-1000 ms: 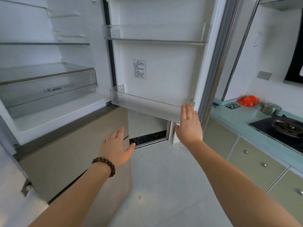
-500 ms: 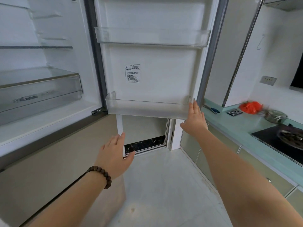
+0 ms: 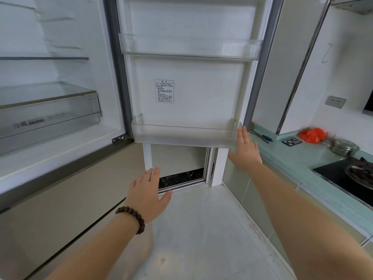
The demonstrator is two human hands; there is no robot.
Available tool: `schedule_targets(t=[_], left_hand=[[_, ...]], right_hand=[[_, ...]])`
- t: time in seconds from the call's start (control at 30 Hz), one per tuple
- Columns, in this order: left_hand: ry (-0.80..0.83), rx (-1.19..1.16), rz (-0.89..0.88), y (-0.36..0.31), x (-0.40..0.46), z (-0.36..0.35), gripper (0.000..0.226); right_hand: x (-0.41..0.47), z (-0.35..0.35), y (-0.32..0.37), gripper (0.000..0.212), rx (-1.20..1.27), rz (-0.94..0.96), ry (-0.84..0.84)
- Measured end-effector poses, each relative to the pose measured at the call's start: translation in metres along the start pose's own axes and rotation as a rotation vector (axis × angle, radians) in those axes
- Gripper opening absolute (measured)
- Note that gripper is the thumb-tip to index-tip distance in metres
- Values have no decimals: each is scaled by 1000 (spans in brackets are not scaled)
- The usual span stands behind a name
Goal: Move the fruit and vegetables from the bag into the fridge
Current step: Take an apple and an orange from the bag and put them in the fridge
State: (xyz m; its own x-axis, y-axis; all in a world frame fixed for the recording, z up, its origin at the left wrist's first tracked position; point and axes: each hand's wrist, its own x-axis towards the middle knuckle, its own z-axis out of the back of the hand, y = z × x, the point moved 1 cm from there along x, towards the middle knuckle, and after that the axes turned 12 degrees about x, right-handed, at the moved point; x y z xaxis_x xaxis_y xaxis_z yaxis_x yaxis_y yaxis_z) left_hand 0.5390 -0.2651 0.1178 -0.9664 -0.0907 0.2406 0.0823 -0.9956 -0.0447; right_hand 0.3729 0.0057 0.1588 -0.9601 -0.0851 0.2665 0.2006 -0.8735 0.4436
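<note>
Scene: a kitchen seen from the person's head, looking forward and down past two bare forearms.
Fridge [image 3: 60, 138]: stands open on the left; white inside, with a glass shelf [image 3: 44, 58] above and a clear drawer [image 3: 50, 110] below it, both bare.
Door [image 3: 191, 87]: swung wide open, facing the viewer, with an upper bin [image 3: 189, 47] and a lower bin [image 3: 185, 136] of clear plastic, neither holding anything, and a small printed label [image 3: 164, 91] between them.
Left hand [image 3: 148, 196]: open and holding nothing, palm forward, fingers loosely spread, hovering in front of the lower fridge panel, below the door; a dark bead bracelet [image 3: 132, 218] circles the wrist.
Right hand [image 3: 245, 151]: open and holding nothing, fingers straight and together, fingertips at the right end of the lower bin by the door's edge; I cannot tell whether it touches.
Hands: well apart.
Counter [image 3: 298, 158]: pale green, on the right, with a dark hob [image 3: 343, 176], a metal pot [image 3: 344, 147] and a pen [image 3: 262, 136].
Bag [image 3: 311, 135]: red-orange plastic, crumpled, on the counter beside the pot, well away from both hands.
Fruit and vegetables: none can be seen outside the bag.
</note>
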Motion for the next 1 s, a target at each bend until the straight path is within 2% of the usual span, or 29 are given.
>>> schedule_targets(t=[0.17,0.33,0.5,0.67,1.0], left_hand=[[8,-23,-65,-11,4,2,75],[0,-65,-140,-20,8,-8,76],[-15,-117,-284,-38,3,-16,74],[4,-188,-475,-66,-22,-38,75],[164,-316,-983,-169,-147,-71,72]], right_hand=[[-46,0,4,86,107,13,-67],[-110,-8,14,79,208,-53,-109],[-183,-25,20,75,196,-150,-165],[-255,-42,17,72,121,-318,-243],[-464,-32,-11,69,-28,-855,-449]])
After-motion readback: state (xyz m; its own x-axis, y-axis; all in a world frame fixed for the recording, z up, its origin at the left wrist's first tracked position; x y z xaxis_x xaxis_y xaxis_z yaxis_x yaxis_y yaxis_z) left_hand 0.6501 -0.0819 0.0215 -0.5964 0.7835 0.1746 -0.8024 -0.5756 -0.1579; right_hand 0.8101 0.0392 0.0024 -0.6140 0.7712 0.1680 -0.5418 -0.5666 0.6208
